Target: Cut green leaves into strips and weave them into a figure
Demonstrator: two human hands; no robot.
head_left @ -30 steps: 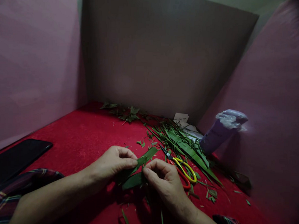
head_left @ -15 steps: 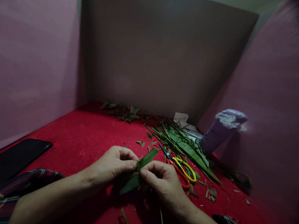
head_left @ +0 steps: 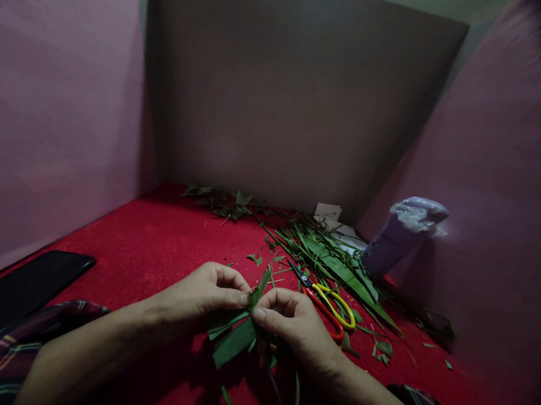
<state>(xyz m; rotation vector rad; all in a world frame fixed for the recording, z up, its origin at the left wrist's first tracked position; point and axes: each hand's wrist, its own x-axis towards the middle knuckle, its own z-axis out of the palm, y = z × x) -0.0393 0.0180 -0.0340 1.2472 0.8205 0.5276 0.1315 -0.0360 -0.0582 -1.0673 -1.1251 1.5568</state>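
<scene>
A bundle of green leaf strips is pinched between my two hands above the red cloth. My left hand closes thumb and forefinger on its upper left side. From the right, my right hand pinches the same piece just below, its fingertips close to the left ones. One strip points up between the hands, and wider ends hang down below them. How the strips join is hidden by the fingers. Beside my right hand lie scissors with one yellow and one red handle, their blades pointing away to the upper left.
A heap of long green leaves lies at the right, with cut scraps around it. Behind stands a purple container topped with clear plastic, near a white card. Lobed leaves lie at the back. A black flat object is at left.
The leaf bundle has turned in my fingers: the upper strip now looks narrower and more upright, and the lower ends are spread wider. Both hands stay nearly in place.
</scene>
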